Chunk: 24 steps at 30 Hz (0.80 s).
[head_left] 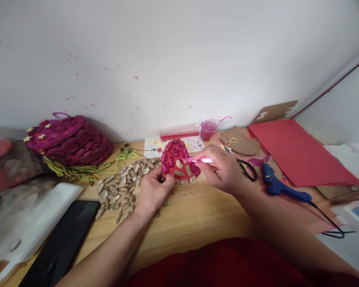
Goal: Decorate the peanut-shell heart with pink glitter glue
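My left hand (155, 189) grips the lower left edge of a red cutout (174, 170) with peanut shells stuck on it. Most shells around its rim are bright magenta, while several in the middle and along the bottom are bare tan. Between thumb and fingers, my right hand (219, 169) pinches a paintbrush (204, 160) with a pale handle. Its pink tip touches or nearly touches the shells near the cutout's right side. Loose peanut shells (122, 187) lie in a pile beside my left hand. A plastic cup of pink paint (208, 130) stands behind my right hand.
A stack of magenta shell-covered pieces (77, 139) with yellow-green yarn stands at left. A black phone-like slab (62, 243) and a white device (48, 219) lie nearer. At right are scissors (250, 170), a blue glue gun (283, 187) with its cord, and red sheets (302, 153).
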Motion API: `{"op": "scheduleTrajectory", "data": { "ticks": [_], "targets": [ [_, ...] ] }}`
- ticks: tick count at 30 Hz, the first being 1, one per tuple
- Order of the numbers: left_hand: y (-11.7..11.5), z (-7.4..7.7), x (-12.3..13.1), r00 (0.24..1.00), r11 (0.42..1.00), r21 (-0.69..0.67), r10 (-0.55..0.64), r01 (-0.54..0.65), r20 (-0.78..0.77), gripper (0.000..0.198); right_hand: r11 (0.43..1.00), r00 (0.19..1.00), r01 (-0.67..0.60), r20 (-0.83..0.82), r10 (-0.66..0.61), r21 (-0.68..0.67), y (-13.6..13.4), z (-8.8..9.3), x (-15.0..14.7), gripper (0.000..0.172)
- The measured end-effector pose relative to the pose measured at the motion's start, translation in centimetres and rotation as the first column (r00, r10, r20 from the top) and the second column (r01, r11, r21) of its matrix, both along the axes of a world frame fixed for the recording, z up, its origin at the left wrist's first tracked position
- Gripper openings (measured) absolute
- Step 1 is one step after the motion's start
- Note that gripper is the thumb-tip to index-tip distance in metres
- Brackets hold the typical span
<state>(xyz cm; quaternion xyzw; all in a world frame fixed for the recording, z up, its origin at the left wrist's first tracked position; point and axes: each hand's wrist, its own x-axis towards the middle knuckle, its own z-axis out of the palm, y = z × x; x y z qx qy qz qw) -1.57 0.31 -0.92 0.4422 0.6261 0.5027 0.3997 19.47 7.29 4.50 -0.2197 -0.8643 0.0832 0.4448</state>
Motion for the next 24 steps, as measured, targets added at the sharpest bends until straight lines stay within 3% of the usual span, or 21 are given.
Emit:
{"op": "scheduleTrajectory", "data": {
  "ticks": [9,14,20,24],
  "targets": [
    [0.14,0.03,0.05,1.0,1.0,-0.004,0.02,-0.02,0.02,0.015,0.999,0.998,0.038,-0.053,-0.037,0.025,0.09,-0.16,0.17,0.009],
    [0.14,0.41,0.13,0.999,1.0,0.007,0.03,-0.03,0.037,0.019,0.999,0.999,0.02,-0.038,-0.022,-0.045,0.11,-0.3,-0.03,0.007],
    [0.09,0.52,0.13,0.999,1.0,0.015,0.014,-0.014,0.04,0.02,0.999,0.996,0.028,-0.088,-0.027,0.02,0.0,-0.35,-0.22,0.011],
    [0.06,0.26,0.01,0.999,1.0,0.022,-0.005,0.004,0.044,0.019,0.999,0.995,0.031,-0.089,-0.035,-0.043,0.02,-0.38,-0.18,0.007]
  ]
}}
